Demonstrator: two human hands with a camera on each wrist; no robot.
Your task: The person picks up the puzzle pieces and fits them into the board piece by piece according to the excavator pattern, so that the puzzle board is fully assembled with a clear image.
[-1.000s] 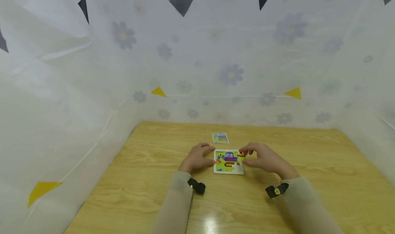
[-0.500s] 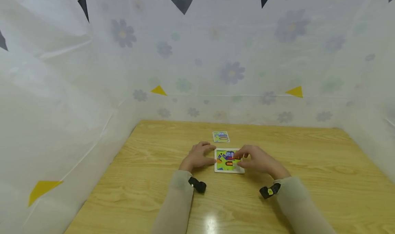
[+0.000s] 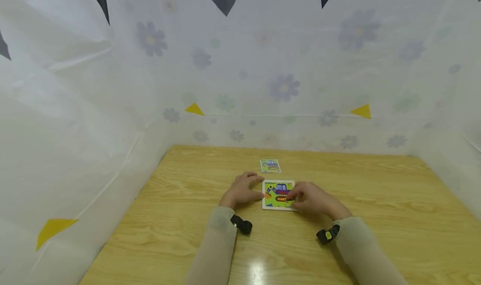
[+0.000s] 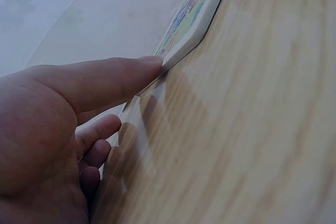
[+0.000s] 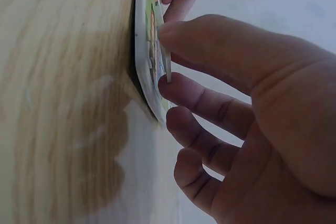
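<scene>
We see a puzzle board [image 3: 278, 195] lying flat on the wooden table [image 3: 180, 218], between two hands. Our left hand [image 3: 241, 190] rests at its left edge, fingers relaxed, thumb tip touching the rim. Our right hand [image 3: 311, 199] covers the board's right side, thumb and forefinger pinching a puzzle piece [image 5: 166, 68] against the picture. A small card [image 3: 270, 165] lies just beyond the board.

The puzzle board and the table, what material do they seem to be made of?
The puzzle board looks like thick cardboard with a glossy printed face: the left wrist view shows a plain white edge with rounded corners. The table looks like light wood or a wood-grain laminate with a smooth sheen: grain lines and a lamp reflection show.
</scene>
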